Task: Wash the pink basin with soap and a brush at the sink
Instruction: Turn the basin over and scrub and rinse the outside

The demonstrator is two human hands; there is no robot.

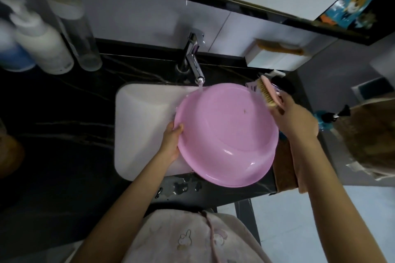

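**Pink basin held under running tap, brush at its rim**

A round pink basin sat tilted over the right part of a white rectangular sink, its inside facing up toward the camera. Its far rim lay just below the spout of a chrome faucet, and a thin stream of water fell onto that edge. The near rim hung over the dark marbled countertop, where a few water drops lay.

The left hand gripped the basin's left rim, thumb on the top edge and fingers curled beneath, out of sight. The right hand was closed around a pink-backed scrubbing brush, whose pale bristles faced the basin at its far right rim. Whether the bristles touched the plastic could not be told.

A small dark speck showed inside the basin. Blurred bottles stood at the counter's far left, and a brown towel hung at the right.
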